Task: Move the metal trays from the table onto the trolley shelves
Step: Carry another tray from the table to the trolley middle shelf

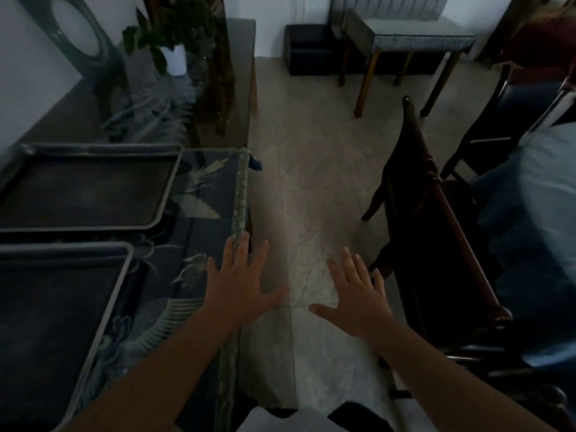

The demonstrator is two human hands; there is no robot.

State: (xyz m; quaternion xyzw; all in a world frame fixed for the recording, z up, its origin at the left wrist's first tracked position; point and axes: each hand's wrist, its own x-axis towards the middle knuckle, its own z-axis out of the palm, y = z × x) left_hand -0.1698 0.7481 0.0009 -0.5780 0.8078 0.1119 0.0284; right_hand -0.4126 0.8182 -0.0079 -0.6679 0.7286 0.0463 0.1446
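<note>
While nothing is gripped yet, the left hand (240, 283) and right hand (353, 294) hover spread and empty beside the counter (240, 188) edge, seemingly readying a two-handed lift. The near tray (59, 322) lies at nine o'clock, the far tray (84, 185) at ten. No trolley or readable writing shows.

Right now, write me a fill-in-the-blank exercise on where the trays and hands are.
1. The number of metal trays on the glass-topped table is ____.
2. Both the left hand and the right hand are open and hold ____.
3. The white pot at the table's far end holds a ____.
4. The near tray lies to the ____ of the left hand.

Missing words: two; nothing; plant; left
</note>
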